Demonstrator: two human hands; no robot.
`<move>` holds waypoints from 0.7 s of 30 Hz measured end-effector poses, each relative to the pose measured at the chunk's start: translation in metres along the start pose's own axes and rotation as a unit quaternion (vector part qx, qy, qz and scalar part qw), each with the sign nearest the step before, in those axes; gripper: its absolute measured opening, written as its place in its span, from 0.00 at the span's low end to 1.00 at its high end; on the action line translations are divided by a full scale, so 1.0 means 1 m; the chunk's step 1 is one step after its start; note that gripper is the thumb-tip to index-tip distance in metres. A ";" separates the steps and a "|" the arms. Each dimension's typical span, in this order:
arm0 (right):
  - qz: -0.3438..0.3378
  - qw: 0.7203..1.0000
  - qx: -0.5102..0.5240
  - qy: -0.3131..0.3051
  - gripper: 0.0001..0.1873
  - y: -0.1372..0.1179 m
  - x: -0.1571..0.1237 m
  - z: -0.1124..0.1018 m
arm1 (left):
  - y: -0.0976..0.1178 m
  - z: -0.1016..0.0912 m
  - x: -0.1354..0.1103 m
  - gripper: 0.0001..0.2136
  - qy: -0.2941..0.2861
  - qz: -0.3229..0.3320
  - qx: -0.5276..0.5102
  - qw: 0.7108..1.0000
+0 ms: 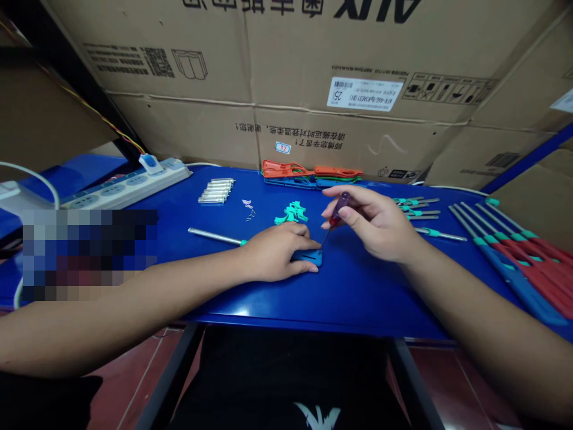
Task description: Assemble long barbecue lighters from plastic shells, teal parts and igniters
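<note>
Hiding blue part [313, 258], left hand [275, 251], screwdriver tip unclear

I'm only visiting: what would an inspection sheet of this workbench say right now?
Surface: blue table, glossy, things laid along its far and right sides.
Job's things: blue part under the left hand; screwdriver tip at it.
Clutter: teal pieces, metal pins, red-handled tools, stacked coloured clips.
Hands: left hand presses the blue part down; right hand pinches the screwdriver.
Cables: white cable and power strip, far left.
Surroundings: cardboard boxes behind.
</note>
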State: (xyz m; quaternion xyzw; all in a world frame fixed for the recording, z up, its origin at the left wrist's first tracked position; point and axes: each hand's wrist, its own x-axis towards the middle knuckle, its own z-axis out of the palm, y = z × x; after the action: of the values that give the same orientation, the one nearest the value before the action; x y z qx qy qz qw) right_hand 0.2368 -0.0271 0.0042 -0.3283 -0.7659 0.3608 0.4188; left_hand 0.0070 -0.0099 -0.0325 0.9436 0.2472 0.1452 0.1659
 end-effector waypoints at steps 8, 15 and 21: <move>-0.039 0.907 -0.394 -0.144 0.15 -0.051 0.025 -0.009 | 0.008 -0.009 0.010 0.16 -0.034 -0.029 0.022 0.999; 0.091 0.789 -0.584 -0.167 0.36 -0.076 0.044 0.006 | 0.005 -0.004 0.025 0.14 0.035 -0.028 -0.202 0.978; 0.067 0.767 -0.607 -0.195 0.34 -0.081 0.039 -0.005 | 0.001 0.005 0.032 0.12 0.030 -0.086 -0.342 0.935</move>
State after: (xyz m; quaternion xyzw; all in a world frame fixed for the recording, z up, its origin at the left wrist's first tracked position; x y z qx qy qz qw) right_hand 0.2086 -0.0367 0.0888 -0.4876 -0.8663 -0.0959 -0.0515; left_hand 0.0361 0.0046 -0.0305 0.8004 0.2676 0.2345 0.4824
